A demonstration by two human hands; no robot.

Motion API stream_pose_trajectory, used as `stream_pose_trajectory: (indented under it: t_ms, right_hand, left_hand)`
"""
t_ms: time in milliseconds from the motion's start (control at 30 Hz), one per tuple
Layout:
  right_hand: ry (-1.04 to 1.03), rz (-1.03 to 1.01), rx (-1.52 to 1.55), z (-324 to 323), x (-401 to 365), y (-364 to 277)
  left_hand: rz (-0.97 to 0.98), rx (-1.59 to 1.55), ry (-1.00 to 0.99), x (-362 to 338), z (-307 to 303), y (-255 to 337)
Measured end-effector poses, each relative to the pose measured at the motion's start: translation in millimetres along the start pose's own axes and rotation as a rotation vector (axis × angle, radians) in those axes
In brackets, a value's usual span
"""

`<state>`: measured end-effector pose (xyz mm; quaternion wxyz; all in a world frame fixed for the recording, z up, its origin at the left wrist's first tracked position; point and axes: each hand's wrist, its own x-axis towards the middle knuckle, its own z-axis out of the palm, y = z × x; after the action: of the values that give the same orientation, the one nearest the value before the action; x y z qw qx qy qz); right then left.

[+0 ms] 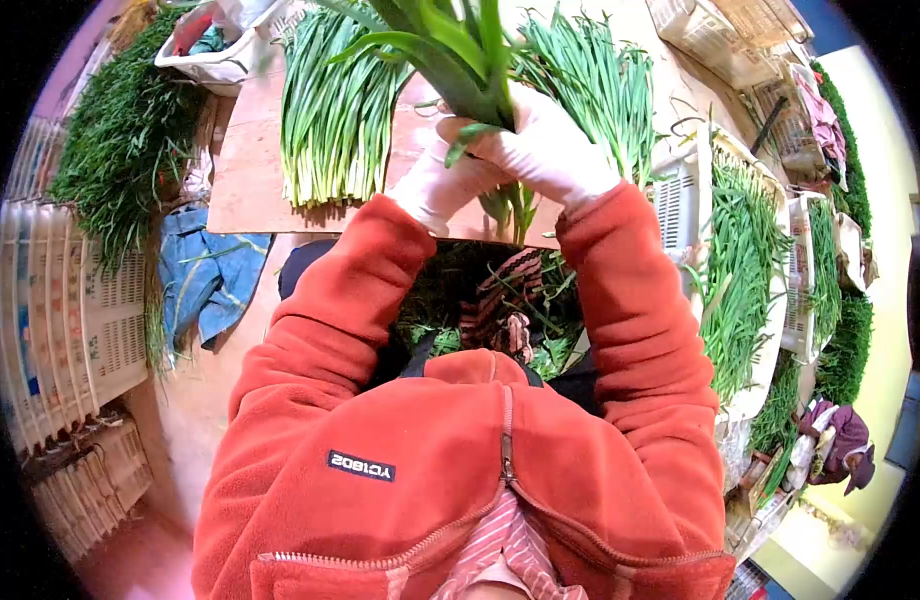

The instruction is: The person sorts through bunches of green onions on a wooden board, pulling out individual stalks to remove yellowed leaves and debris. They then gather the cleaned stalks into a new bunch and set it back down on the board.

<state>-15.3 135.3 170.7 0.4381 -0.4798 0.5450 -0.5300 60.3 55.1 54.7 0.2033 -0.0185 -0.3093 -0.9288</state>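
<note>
Both my hands wear white gloves and meet over the near edge of the wooden board. Between them stands a bunch of garlic chives, green leaves fanning upward towards the camera and stalk ends pointing down past the board's edge. My right hand is closed around the bunch from the right. My left hand is closed against its lower part from the left; its fingers are partly hidden. Beside my left hand lies a row of garlic chives with pale ends facing me. Another pile of chives lies beyond my right hand.
The wooden board stands in front of my body. White crates of greens line the right side, and a person bends at far right. At left are a heap of feathery greens, a blue cloth and stacked crates.
</note>
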Motion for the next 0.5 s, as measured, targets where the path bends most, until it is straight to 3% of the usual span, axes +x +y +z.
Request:
stream_pose_trajectory:
  t_ms: [33,67,100,200,233,300,367,433,500]
  right_hand:
    - [-0.013,-0.016,-0.038,-2.2,2.6,1.9]
    - [0.054,-0.047,-0.162,-5.3,3.0,1.3]
    - [0.120,-0.077,-0.284,-9.5,3.2,1.1]
    - [0.266,-0.043,-0.157,-24.7,-17.9,23.4]
    - [0.347,0.014,-0.075,-27.7,-28.9,38.9]
    - [0.214,0.174,-0.045,-31.2,-55.1,44.0]
    - [0.195,0.145,-0.118,-31.6,-78.2,65.3]
    - [0.202,0.177,0.230,-21.3,-95.1,61.5]
    - [0.147,0.189,0.250,-14.3,-107.1,57.7]
  left_hand:
    - [-0.015,-0.191,-0.067,3.3,7.7,8.9]
    - [0.218,0.682,0.005,-11.7,23.8,26.1]
    - [0.113,0.420,0.136,-12.2,15.9,22.0]
    - [-0.185,0.211,0.262,-11.6,17.6,39.9]
    - [-0.224,0.157,0.294,-11.6,21.8,45.1]
    - [-0.169,0.025,0.338,-12.2,15.8,46.2]
    - [-0.134,-0.006,0.247,-13.5,13.1,53.2]
    - [-0.064,-0.151,-0.057,-9.9,13.8,54.0]
    - [-0.032,-0.124,-0.092,-11.0,17.9,57.3]
